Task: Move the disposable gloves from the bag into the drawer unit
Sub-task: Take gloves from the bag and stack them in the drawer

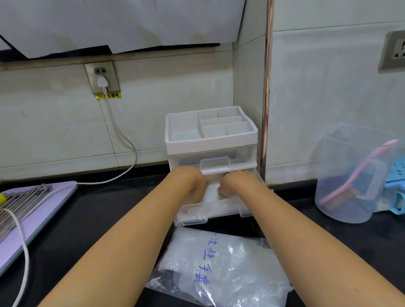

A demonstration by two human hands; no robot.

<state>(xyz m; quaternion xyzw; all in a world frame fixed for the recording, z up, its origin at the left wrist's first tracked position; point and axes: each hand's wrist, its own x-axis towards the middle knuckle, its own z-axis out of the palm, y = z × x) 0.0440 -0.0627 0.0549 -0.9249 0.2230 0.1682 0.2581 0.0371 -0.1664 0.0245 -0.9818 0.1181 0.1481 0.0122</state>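
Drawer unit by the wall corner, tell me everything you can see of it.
The drawer unit is a small white plastic frame with clear drawers, upright on the dark countertop in the wall corner. Its top is an open tray split into compartments. The upper drawer is shut. The lower drawer is pulled out, holding whitish disposable gloves; the left hand and right hand reach into it, fingers mostly hidden.
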